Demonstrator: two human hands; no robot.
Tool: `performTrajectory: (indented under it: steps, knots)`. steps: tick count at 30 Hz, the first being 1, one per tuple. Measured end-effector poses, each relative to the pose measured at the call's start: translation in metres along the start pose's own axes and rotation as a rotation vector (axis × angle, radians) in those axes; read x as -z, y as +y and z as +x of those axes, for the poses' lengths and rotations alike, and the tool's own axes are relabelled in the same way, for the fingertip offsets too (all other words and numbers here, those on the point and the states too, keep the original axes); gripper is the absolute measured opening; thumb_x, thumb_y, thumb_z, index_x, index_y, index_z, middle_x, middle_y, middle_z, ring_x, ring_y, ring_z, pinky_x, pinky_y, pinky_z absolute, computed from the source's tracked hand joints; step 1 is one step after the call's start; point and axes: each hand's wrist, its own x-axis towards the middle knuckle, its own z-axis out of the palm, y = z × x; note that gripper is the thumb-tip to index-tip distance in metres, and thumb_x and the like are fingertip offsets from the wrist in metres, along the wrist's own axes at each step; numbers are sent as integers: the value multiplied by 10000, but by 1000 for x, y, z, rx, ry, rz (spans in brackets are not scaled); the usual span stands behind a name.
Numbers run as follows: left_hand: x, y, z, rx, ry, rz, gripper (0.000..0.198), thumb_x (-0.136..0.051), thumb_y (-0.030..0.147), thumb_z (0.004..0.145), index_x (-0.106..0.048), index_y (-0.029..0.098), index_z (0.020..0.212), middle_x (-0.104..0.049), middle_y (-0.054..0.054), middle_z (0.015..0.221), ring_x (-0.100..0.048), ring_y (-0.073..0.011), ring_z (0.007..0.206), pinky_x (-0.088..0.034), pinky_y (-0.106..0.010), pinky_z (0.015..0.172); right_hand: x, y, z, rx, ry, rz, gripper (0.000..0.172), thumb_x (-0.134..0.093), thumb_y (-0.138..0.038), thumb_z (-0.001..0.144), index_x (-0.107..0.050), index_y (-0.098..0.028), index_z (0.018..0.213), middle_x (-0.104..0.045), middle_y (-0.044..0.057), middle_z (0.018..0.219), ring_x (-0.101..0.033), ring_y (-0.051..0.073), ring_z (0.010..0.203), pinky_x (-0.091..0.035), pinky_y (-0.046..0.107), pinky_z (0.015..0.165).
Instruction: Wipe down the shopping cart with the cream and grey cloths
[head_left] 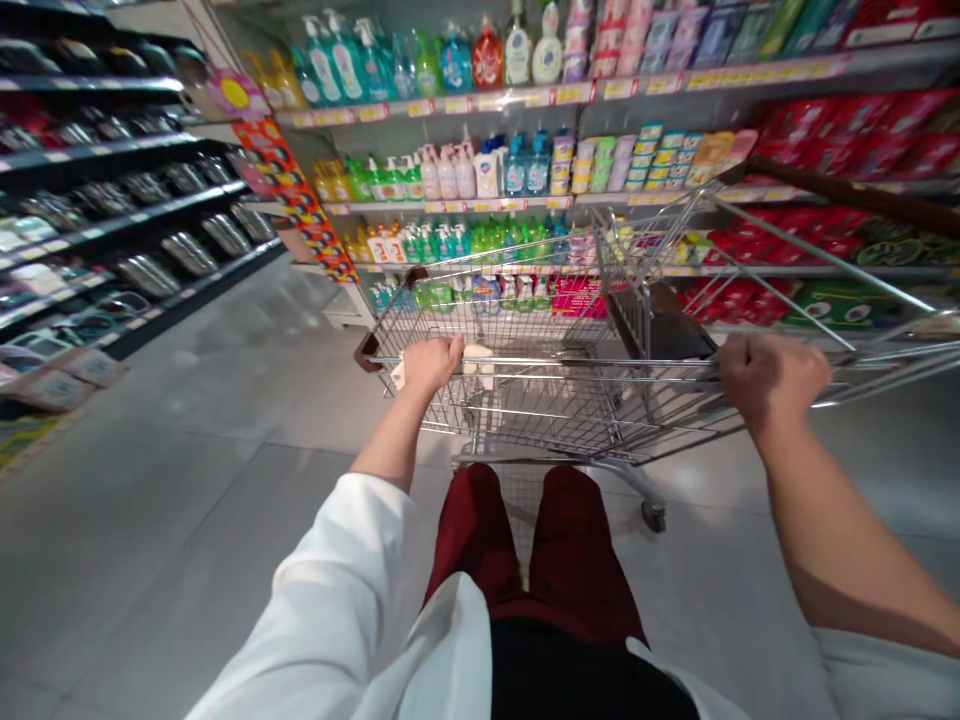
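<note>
A wire shopping cart (525, 300) stands in front of me in a store aisle. My left hand (431, 362) is closed round the left end of the cart's handle bar (585, 362). My right hand (769, 378) grips the same bar at its right end. A small pale item (478, 358) lies inside the basket near my left hand; I cannot make out what it is. A dark flap (660, 320) sits in the cart's child-seat part. My legs in dark red trousers (540, 540) show below the cart.
Shelves of coloured bottles (450, 170) and red packages (825, 150) face me beyond the cart. Black shelves with metal pans (150, 250) run along the left. Grey tiled floor (187, 450) stretches to the left and ahead.
</note>
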Motion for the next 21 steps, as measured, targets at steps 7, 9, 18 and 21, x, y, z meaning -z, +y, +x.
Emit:
performTrajectory:
  steps: [7, 9, 18, 21]
  knots:
    - [-10, -30, -7, -155, 137, -86, 691, -146, 558, 1013, -724, 186, 946, -737, -135, 999, -656, -294, 988, -427, -365, 834, -12, 9, 1, 0, -73, -68, 255, -522, -270, 773, -719, -142, 676, -630, 154, 648, -328, 154, 513, -199, 325, 578]
    - [-14, -56, -8, -164, 193, -85, 639, -145, 495, 1030, -696, 179, 959, -719, -133, 1015, -634, -274, 1005, -403, -353, 859, -14, 12, 1, 4, -81, -65, 255, -524, -280, 772, -722, -150, 678, -615, 156, 637, -337, 160, 521, -188, 328, 583]
    - [-17, -85, -9, 59, 275, 36, 534, -209, 400, 1034, -674, 164, 923, -707, -145, 994, -601, -289, 1005, -352, -385, 915, -21, 11, 3, -65, -26, -18, 219, -511, -237, 721, -652, -178, 563, -572, 134, 578, -103, 119, 518, -173, 338, 583]
    - [-16, -36, -21, -19, 292, -27, 530, -224, 422, 1038, -676, 175, 916, -714, -123, 972, -600, -276, 989, -323, -399, 958, -18, 8, 4, -71, -72, -69, 219, -516, -228, 728, -690, -152, 619, -558, 125, 584, -180, 132, 508, -172, 339, 578]
